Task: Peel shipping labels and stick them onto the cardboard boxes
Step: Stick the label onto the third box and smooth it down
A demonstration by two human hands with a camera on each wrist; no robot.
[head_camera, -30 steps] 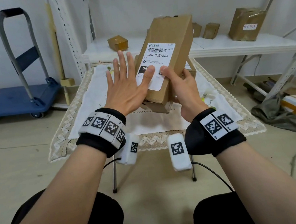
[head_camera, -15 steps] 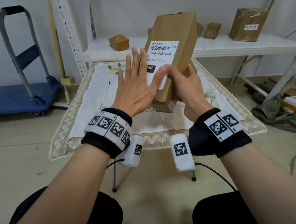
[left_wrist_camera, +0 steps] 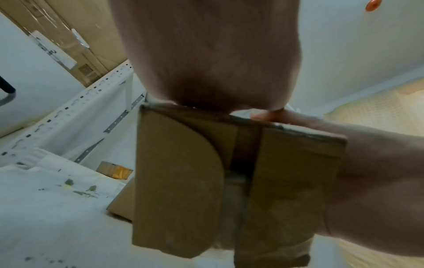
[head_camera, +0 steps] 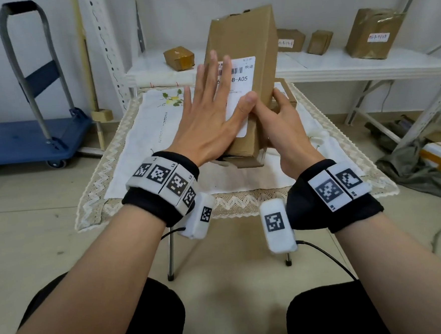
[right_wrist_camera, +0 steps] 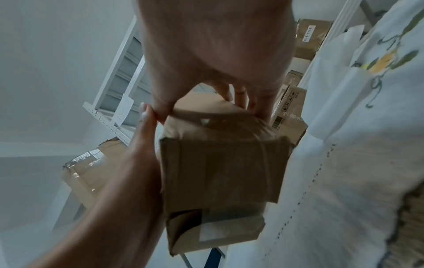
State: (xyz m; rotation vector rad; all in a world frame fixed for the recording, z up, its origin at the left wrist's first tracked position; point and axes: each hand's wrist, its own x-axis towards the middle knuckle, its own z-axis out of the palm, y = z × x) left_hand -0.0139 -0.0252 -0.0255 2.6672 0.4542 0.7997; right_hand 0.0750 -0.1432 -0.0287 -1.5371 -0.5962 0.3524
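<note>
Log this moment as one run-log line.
step: smoothing label | left hand: flat on shipping label | right hand: grips cardboard box, held upright above table

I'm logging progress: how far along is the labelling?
Done: the label is on the held box. In hand: left hand presses flat on it; right hand grips the box. Left: the small shelf box shows no label.

Tall brown cardboard box upright, slightly tilted, white shipping label on front.
</note>
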